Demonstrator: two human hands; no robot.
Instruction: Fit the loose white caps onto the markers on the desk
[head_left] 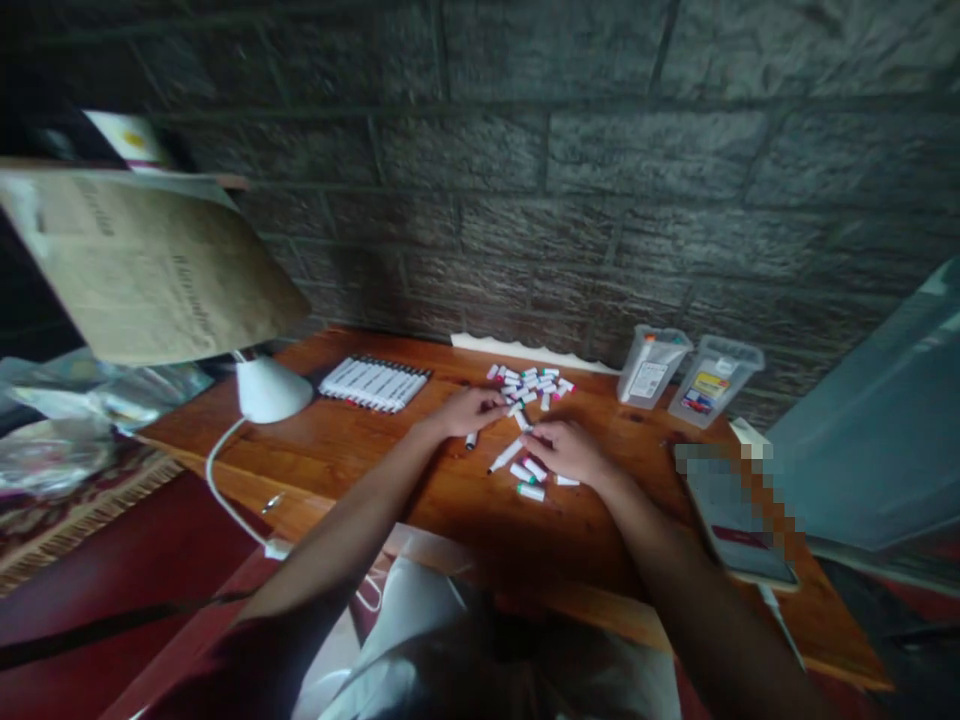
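My right hand (568, 450) is closed on a white marker (507, 457), its black tip pointing down and left, close above the tabletop. My left hand (471, 411) has its fingers pinched together at a white marker cap (514, 408) with a green end, at the near edge of a loose pile of caps (531, 382). The fingertips partly hide this contact. Below the left hand is a short white piece with a black end (470, 440). Several more caps (532, 492) lie beside and below the right hand, some with green or pink ends.
A row of white markers (375, 384) lies side by side on the wooden desk (300, 450). Left of it stands a lamp (274, 388) with a brown paper shade. Two clear plastic containers (651, 368) stand at the back right. A tablet-like device (739, 520) with a cable lies at right.
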